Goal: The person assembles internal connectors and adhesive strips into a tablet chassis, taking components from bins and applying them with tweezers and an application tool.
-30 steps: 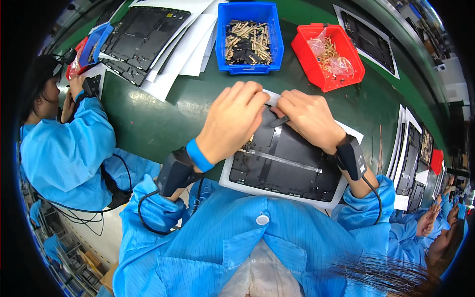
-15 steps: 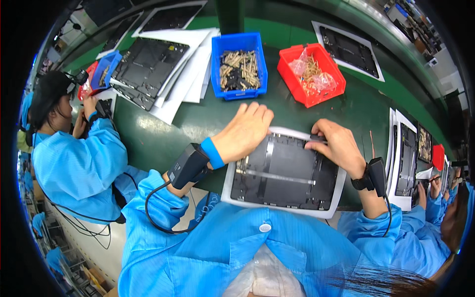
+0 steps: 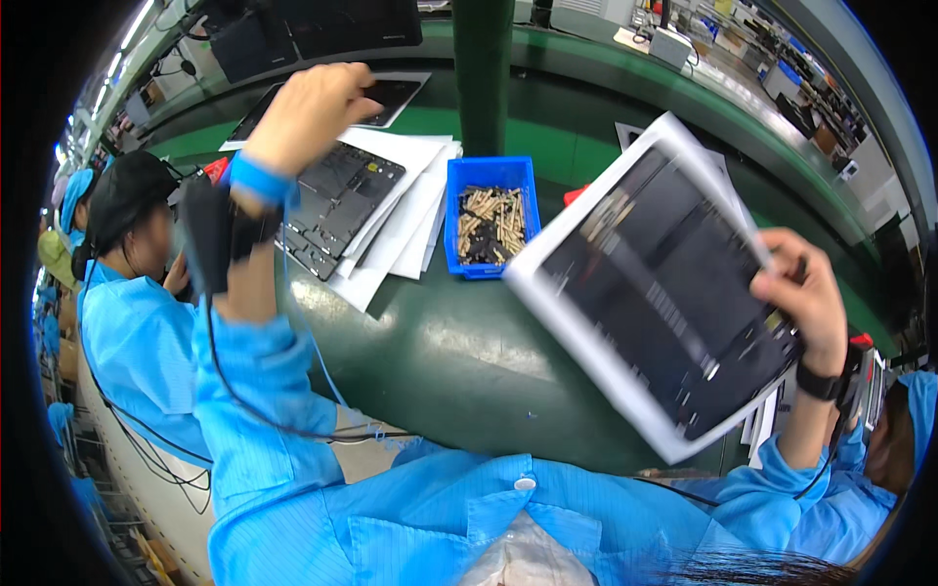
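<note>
My right hand (image 3: 806,293) grips the right edge of a flat black device housing (image 3: 674,283) together with the white sheet (image 3: 611,376) beneath it. Both are raised off the table and tilted, with a pale strip running across the housing. A small dark bit shows at my right fingers, too little to name. My left hand (image 3: 311,115) is up at the far left, its fingers bent and the thumb apart from them, with nothing visible between. Behind it lies another black panel on a white sheet (image 3: 415,90); whether my hand touches it I cannot tell.
A stack of white sheets (image 3: 422,210) bears black housings (image 3: 354,195) at left. A blue bin (image 3: 491,269) holds brass-coloured pieces and black bits. A red bin (image 3: 575,195) is mostly hidden behind the lifted sheet. Co-workers sit left (image 3: 142,313) and right. A green post (image 3: 484,78) stands ahead.
The housing and its sheet have risen off the table and swung right in my right hand. My left hand has left the housing and moved up to the far left. The view has tilted upward.
</note>
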A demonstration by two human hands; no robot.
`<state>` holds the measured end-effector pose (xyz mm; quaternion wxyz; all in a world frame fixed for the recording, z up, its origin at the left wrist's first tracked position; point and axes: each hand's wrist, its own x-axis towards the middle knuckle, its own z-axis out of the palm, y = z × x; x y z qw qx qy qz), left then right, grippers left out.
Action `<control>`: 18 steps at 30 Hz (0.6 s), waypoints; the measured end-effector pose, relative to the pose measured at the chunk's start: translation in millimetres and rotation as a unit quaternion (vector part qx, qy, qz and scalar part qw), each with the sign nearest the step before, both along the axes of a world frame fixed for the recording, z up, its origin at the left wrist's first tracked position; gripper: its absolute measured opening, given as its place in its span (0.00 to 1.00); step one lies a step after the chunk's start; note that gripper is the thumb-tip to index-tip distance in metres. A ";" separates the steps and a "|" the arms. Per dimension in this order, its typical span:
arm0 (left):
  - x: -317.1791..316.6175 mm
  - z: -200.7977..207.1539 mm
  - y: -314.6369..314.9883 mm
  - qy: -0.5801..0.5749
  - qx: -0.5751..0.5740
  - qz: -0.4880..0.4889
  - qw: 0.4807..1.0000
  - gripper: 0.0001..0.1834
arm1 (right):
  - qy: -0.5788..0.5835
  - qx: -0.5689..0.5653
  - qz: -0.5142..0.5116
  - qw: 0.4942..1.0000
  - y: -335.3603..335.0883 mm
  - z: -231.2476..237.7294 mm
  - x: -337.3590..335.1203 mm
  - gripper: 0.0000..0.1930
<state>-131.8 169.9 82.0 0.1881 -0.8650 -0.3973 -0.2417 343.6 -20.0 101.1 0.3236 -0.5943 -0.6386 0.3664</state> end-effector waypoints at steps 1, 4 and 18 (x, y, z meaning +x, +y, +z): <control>-9.0 4.0 29.2 0.095 -0.038 0.138 0.985 0.13 | 0.028 0.037 -0.017 0.999 18.2 4.6 5.9 0.24; -15.1 -24.8 110.7 0.155 -0.118 0.217 0.956 0.14 | 0.031 0.129 -0.068 0.989 98.0 3.0 40.2 0.25; -14.8 -198.3 257.4 0.046 -0.090 0.250 0.963 0.12 | 0.296 -0.057 -0.360 0.883 471.9 -195.2 -113.3 0.08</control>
